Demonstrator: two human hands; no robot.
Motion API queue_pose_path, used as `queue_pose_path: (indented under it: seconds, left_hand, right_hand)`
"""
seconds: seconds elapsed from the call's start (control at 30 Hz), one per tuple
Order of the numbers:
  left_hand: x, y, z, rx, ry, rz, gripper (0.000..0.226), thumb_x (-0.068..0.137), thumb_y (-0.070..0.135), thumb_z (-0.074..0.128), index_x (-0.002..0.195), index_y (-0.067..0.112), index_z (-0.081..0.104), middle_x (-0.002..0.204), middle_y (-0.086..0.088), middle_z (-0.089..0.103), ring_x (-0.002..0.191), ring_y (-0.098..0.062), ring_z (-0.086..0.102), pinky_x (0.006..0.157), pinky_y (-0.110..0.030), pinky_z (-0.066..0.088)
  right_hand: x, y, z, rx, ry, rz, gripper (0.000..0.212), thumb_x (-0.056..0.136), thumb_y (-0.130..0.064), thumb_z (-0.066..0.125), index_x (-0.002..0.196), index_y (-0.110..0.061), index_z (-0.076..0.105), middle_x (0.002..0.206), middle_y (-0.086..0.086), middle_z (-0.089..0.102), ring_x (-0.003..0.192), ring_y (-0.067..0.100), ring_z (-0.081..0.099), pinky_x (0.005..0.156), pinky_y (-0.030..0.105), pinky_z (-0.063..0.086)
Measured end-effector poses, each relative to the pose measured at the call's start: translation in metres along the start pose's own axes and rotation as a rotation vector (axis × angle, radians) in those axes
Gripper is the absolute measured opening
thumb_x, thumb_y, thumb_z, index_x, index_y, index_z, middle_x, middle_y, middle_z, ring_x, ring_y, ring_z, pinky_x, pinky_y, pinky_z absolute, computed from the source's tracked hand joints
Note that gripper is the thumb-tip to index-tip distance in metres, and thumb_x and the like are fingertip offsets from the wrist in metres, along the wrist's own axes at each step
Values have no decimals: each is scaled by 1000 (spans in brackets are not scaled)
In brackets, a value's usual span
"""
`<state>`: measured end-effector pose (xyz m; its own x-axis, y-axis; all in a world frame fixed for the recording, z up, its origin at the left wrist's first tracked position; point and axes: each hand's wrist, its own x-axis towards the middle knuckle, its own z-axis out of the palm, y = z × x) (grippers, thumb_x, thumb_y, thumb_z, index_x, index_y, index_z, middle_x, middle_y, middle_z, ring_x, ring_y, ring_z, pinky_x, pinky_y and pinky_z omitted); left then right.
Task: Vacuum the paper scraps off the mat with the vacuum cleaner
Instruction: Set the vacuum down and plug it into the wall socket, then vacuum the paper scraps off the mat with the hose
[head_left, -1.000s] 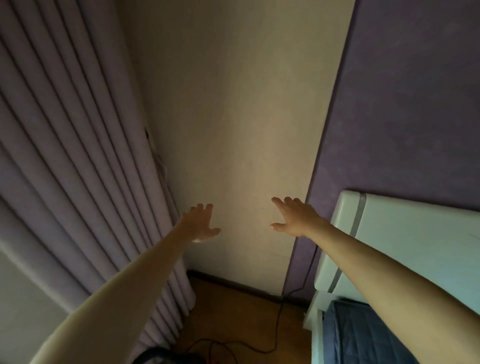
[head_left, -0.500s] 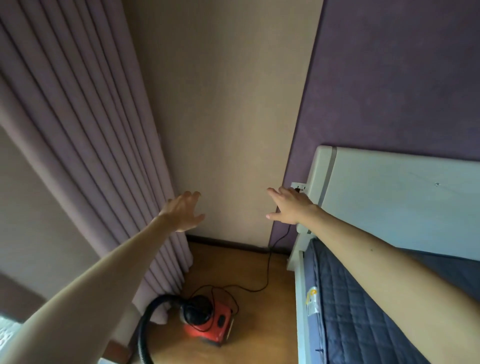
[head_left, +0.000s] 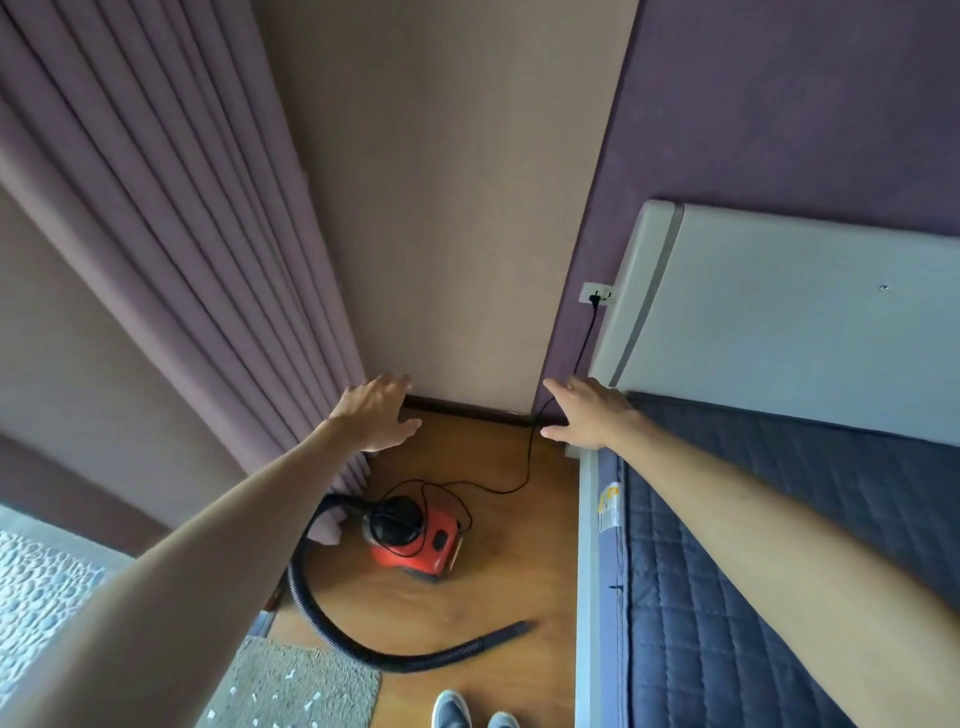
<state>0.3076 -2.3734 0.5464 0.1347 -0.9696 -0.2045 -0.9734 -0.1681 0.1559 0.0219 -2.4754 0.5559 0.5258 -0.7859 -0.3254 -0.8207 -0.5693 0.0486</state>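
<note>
Your view has tipped down since a moment ago, bringing hose (head_left: 363, 642) and mat (head_left: 291, 686) into sight. Your left hand (head_left: 376, 413) and right hand (head_left: 584, 413) reach forward, spread and empty. The vacuum (head_left: 415, 535) sits on the floor (head_left: 509, 571) beside the bed (head_left: 779, 571); scraps (head_left: 311, 704) dot the mat.

A: Where does the vacuum cleaner (head_left: 413, 538) sit?

B: On the wooden floor (head_left: 498, 587) between the curtain (head_left: 171, 249) and the bed (head_left: 779, 519), its black hose (head_left: 363, 644) curling toward the mat (head_left: 291, 686), which is dotted with white paper scraps (head_left: 314, 702).

A: And the hands?

B: The left hand (head_left: 376, 413) and right hand (head_left: 584, 413) reach forward, fingers spread, holding nothing. The cord (head_left: 524, 467) runs up to a wall socket (head_left: 596, 295).
</note>
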Motion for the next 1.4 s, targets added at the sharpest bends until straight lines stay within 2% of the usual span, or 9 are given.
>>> queue_pose_path:
  seconds: [0.13,0.3,0.43,0.6,0.73,0.87,1.17,1.4]
  left_hand:
    - [-7,6,30,21,-60,-12,65,91,49,58,145,18,38,137,-7,53,121,-28,56,98,-46,47]
    - [-19,5,78,-26,-126,-33,60,86,49,62,135,19,44,117,-3,62,104,-26,63,87,-47,53]
    - [-37,4,121,-17,-203,-67,63,89,48,61,140,17,42,129,-7,56,116,-29,58,92,-45,50]
    - [-50,2,175,-29,-291,-101,60,87,48,61,136,17,44,127,-10,57,118,-31,56,96,-46,48]
    - [-61,-6,217,-59,-369,-90,60,87,47,60,136,18,42,133,-8,55,121,-30,55,95,-45,49]
    - [-70,-21,260,-73,-418,-76,64,87,52,60,139,19,40,136,-6,55,123,-29,54,97,-43,48]
    - [-75,-61,366,-110,-540,-32,60,88,51,60,133,15,43,125,-9,59,107,-28,60,88,-42,52]
    - [-62,-89,442,-71,-597,12,63,91,53,57,139,16,39,127,-7,56,110,-24,58,89,-41,51]
  right_hand:
    - [-5,2,29,72,-35,3,71,91,-54,57,145,-18,29,133,13,50,122,34,49,87,45,47]
    - [-7,3,69,133,-92,1,73,90,-54,58,147,-19,28,139,14,46,127,35,46,96,48,47]
    - [-10,0,107,177,-145,-19,71,91,-53,57,145,-18,29,138,14,47,126,33,47,91,46,47]
    - [-17,-9,163,289,-271,9,70,94,-47,57,149,-18,24,143,14,41,130,33,43,93,44,43]
    - [-24,-21,206,257,-327,5,64,92,-51,56,141,-18,30,131,11,49,120,32,48,80,39,44]
    - [-30,-42,254,250,-405,-2,64,91,-53,56,140,-18,32,132,11,48,119,33,49,85,42,48]
    - [-28,-83,364,328,-529,49,72,92,-54,53,148,-19,25,145,10,43,129,32,46,96,43,47]
    - [-15,-103,445,366,-605,86,64,92,-55,53,140,-20,31,134,9,50,122,31,50,92,42,50]
